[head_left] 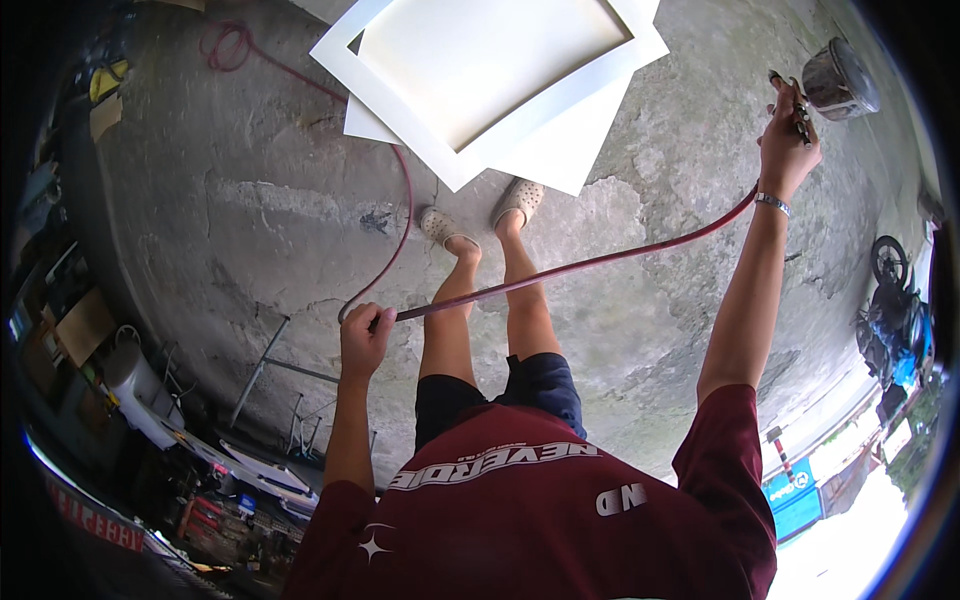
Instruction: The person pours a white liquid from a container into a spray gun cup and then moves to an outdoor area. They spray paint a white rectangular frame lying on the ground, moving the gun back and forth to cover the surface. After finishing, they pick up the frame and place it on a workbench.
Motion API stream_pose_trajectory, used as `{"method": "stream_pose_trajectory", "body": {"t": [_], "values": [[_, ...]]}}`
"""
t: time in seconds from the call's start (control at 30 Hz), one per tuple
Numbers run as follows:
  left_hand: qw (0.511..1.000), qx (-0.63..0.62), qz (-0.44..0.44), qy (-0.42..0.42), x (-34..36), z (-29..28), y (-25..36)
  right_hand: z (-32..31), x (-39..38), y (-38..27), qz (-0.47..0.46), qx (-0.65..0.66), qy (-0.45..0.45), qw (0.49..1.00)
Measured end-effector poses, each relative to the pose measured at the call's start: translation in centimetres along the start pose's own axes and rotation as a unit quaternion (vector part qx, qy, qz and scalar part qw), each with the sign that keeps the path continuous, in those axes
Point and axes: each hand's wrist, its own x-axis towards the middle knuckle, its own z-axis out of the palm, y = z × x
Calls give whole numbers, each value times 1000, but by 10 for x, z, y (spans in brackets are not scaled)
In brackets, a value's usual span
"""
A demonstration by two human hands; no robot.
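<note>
- In the head view, I watch the right hand (pixel 788 150) with its fingers wrapped round what looks like a spray gun (pixel 803 120), well to the right of the white rectangular frame (pixel 400 113).
- The left hand (pixel 366 340) is clamped on the red hose (pixel 560 271), which crosses before the legs towards the right wrist.
- My worry is the hose: loose slack near the clogs (pixel 522 198) could trip the wearer or drag over the frame — a wide arm swing would do it.
- Containers: a stained cup (pixel 838 80) sits by the gun — joined or not, I can't tell; its contents are hidden, but tilting could spill any liquid.
</note>
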Motion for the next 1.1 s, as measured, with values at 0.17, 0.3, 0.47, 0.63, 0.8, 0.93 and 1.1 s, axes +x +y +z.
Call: {"method": "stream_pose_trajectory", "body": {"t": [0.17,0.3,0.47,0.63,0.8,0.93,1.1], "values": [[1000,4,1,-4,-6,0,-10,-2,-21,-7,95,-8,-81,992],[999,41,30,8,-12,-16,-24,-12,-67,-37,74,42,-135,987],[996,79,31,18,-21,-43,-48,-19,-117,-60,107,64,-175,977],[994,86,58,29,-28,-58,-69,-26,-161,-77,72,75,-180,978],[992,99,65,33,-35,-66,-89,-37,-201,-112,52,15,-249,967],[991,105,72,35,-43,-75,-107,-39,-241,-137,46,73,-247,965],[989,121,69,49,-51,-83,-126,-54,-278,-176,39,90,-319,943]]}}
